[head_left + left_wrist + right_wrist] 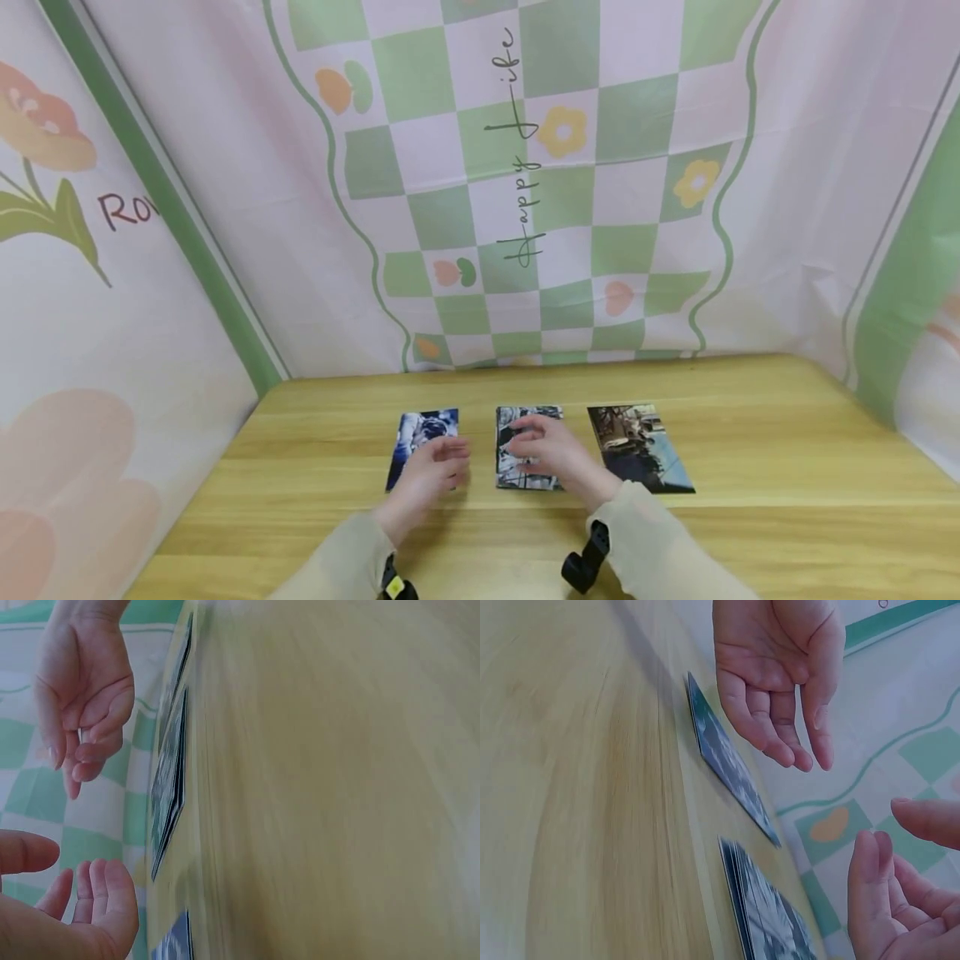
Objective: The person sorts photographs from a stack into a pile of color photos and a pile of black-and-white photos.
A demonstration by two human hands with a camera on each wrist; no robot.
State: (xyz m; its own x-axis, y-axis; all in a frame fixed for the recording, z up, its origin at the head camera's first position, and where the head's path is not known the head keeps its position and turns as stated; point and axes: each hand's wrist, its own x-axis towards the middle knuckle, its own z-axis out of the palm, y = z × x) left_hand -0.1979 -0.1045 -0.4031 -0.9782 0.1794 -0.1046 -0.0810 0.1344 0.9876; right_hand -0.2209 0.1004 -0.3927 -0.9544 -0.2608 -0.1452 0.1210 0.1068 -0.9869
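Three piles of glossy picture cards lie in a row. The left pile [411,432] shows a blue-white picture, the middle pile [512,477] a black-and-white one, and the right pile [648,454] a darker scene with blue. Over the near side of the left pile hovers my left hand [429,477], fingers loosely bent and holding nothing. My right hand [557,454] hangs above the middle pile, covering part of it in the head view, its fingers relaxed and apart. In the right wrist view, the middle pile [772,919] shows several stacked edges. The palms face each other.
The piles lie on a wood-grain table [315,467]. A patterned cloth backdrop [420,150] hangs behind its far edge, with a flowered side panel [97,333] to the left. Each wrist wears a black camera mount [588,560].
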